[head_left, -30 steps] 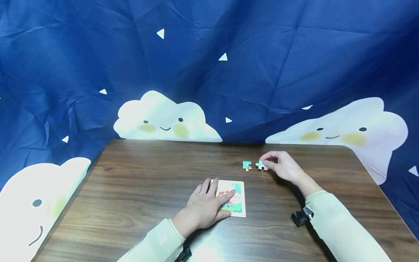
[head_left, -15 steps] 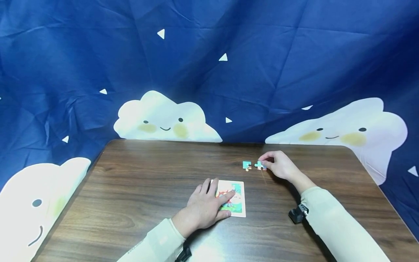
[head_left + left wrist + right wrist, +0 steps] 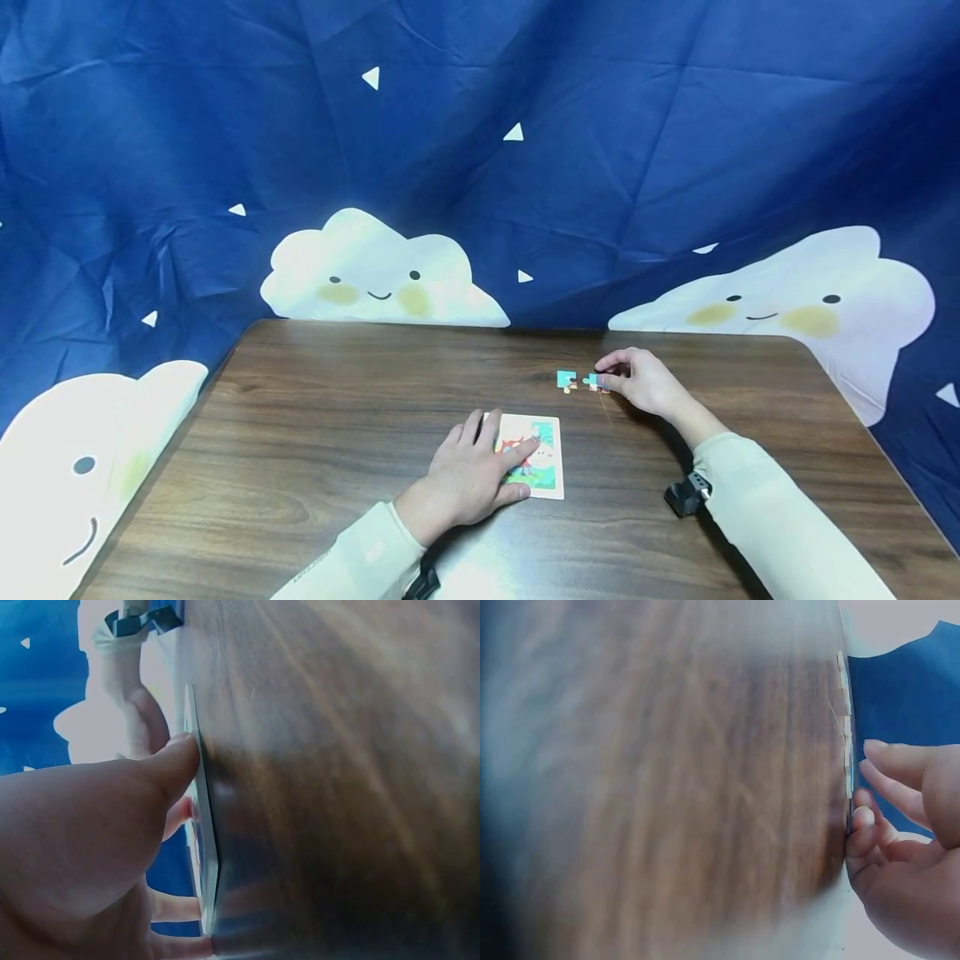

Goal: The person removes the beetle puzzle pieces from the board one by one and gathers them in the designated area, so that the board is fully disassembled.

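My left hand (image 3: 468,475) rests with fingers spread on a small white-bordered picture board (image 3: 551,492). Its thumb lies along the near edge, and the index finger crosses the colourful printed picture. In the left wrist view the board (image 3: 202,825) appears edge-on beneath the thumb and fingers. Farther back, my right hand (image 3: 648,385) hovers with thumb and index finger bent over a teal and pink jigsaw piece (image 3: 592,381). The right wrist view shows their tips slightly off the flat piece (image 3: 848,757), with the other fingers curled by the tabletop. A second jigsaw piece (image 3: 566,379) lies just left of it.
The dark wood table (image 3: 337,392) reaches back to a blue curtain (image 3: 585,183) printed with smiling white clouds and small triangles. Each wrist carries a black camera, such as the right wrist camera (image 3: 684,496).
The jigsaw piece by my right hand has slid slightly left, toward the other piece. My right thumb now covers more of it. The left hand and the picture board have stayed in place.
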### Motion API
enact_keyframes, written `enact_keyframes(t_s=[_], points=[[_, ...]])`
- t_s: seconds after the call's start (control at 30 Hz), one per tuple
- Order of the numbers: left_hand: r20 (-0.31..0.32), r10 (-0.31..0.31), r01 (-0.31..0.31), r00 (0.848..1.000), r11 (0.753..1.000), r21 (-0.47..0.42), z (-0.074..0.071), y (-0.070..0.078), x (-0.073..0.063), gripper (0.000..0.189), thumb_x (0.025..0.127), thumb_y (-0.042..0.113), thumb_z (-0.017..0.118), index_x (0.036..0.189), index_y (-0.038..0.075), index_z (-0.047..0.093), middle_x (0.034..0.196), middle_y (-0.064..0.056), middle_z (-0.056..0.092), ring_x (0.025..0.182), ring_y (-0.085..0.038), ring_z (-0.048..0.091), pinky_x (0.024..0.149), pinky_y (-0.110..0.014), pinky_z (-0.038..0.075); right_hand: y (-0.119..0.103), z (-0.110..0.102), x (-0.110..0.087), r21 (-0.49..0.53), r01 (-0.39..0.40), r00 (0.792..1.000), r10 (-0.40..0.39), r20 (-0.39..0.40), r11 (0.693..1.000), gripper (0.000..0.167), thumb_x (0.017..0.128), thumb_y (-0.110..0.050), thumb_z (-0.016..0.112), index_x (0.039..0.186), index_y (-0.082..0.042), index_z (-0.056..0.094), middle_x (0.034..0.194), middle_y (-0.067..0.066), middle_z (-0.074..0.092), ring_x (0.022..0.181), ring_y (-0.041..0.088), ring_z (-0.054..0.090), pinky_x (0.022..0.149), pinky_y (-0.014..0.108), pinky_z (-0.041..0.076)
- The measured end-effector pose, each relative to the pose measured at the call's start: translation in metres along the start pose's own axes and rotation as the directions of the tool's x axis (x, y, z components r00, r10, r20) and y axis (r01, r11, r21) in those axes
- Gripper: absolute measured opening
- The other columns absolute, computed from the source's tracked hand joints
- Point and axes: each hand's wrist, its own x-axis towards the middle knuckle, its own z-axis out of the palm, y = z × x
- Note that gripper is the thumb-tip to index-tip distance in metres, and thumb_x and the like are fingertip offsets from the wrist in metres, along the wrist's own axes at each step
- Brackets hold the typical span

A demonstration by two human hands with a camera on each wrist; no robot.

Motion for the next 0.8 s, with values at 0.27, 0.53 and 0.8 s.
enact_keyframes(t_s=[0.27,0.53,0.8], points=[[-0.013,-0.003,0.003,1.000,1.000,0.010,-0.001,0.001,0.000,0.063,0.104,0.068,0.053,0.163,0.055,0.038,0.171,-0.018,0.038,0.157,-0.040,0.041,0.119,-0.050,0.044,-0.004,-0.002,-0.005,-0.084,0.022,0.999,-0.018,0.045,0.996,0.023,0.093,-0.011,0.083,0.112,0.001,0.078,0.106,0.017,0.067,0.093,0.024,0.058,0.081,0.036,0.048],[-0.052,0.021,-0.020,0.998,1.000,0.022,0.002,0.002,-0.001,0.058,0.104,0.066,0.055,0.159,0.058,0.043,0.168,-0.021,0.042,0.154,-0.043,0.044,0.117,-0.050,0.047,-0.008,-0.002,-0.006,-0.086,0.038,0.999,-0.035,0.041,0.996,0.022,0.094,-0.009,0.081,0.112,0.002,0.077,0.104,0.016,0.067,0.093,0.025,0.057,0.081,0.036,0.047],[-0.039,0.021,-0.021,0.999,1.000,0.000,0.002,0.002,-0.002,0.056,0.105,0.064,0.054,0.159,0.059,0.041,0.170,-0.021,0.039,0.156,-0.044,0.042,0.119,-0.051,0.045,-0.011,-0.002,-0.010,-0.071,0.042,0.999,-0.042,0.008,0.997,0.021,0.095,-0.012,0.080,0.112,0.000,0.077,0.106,0.018,0.066,0.091,0.024,0.057,0.079,0.034,0.046]])
